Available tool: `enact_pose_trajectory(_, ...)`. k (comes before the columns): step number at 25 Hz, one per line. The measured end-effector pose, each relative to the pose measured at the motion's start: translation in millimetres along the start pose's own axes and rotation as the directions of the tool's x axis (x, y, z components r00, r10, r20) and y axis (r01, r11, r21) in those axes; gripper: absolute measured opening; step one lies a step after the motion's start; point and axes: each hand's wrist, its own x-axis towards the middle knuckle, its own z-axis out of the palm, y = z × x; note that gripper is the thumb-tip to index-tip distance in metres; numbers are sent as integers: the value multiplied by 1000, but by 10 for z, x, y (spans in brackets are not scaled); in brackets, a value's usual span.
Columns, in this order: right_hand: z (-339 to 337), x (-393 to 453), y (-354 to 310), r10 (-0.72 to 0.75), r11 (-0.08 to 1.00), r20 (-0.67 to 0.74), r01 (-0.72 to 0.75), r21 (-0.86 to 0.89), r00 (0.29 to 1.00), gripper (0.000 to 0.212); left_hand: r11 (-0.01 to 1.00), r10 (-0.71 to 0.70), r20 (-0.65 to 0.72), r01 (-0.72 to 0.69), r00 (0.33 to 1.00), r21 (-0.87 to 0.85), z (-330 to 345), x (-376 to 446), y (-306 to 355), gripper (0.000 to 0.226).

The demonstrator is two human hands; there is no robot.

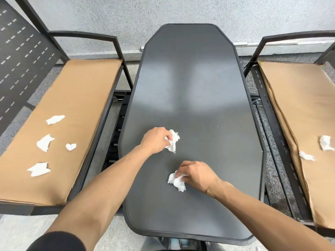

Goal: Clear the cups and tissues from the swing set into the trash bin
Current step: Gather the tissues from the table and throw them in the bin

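Tissues are only partly gathered: left hand [155, 140] pinches one wad [173, 141], right hand [196, 175] grips another [176, 181]. Scraps remain on cushions well outside either hand [45, 142] [326, 145]; no cups or bin visible.

Dark grey table [190, 84] sitting between tan seat cushions [72, 98], white torn tissues [45, 142] showing on both cushions, black perforated backrest [20, 57] standing left of table, speckled grey wall [126, 15] running behind it.
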Motion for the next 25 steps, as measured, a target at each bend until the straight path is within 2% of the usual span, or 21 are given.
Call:
enact_pose_trajectory(3, -3, 38, -22, 53, 999, -11, -53, 2, 999, 30, 1000, 24, 8, -24, 1000, -18, 16, -62, -20, 30)
enact_pose_trajectory(7, 41, 53, -82, 175, 984, -82, -175, 18, 981, 25, 994, 82, -14, -82, 997, -67, 26, -123, -148, 24)
enact_pose_trajectory(11, 47, 33, -230, 341, 939, -197, -323, 118, 919, 21, 972, 126, -91, -141, 988, -189, -22, -213, -350, 17)
enact_pose_trajectory(14, 29, -55, -344, 461, 880, -303, -387, 274, 834, 13, 951, 157, -140, -188, 978, -248, -83, -303, -391, 16)
enact_pose_trajectory(20, -84, -282, -467, 521, 851, -445, -399, 342, 729, 14, 919, 154, -234, -226, 960, -322, -83, -642, -284, 17)
enact_pose_trajectory(25, -162, -659, -499, 496, 865, -542, -334, 373, 679, 12, 869, 23, -384, -208, 923, -449, -15, -1183, -11, 21)
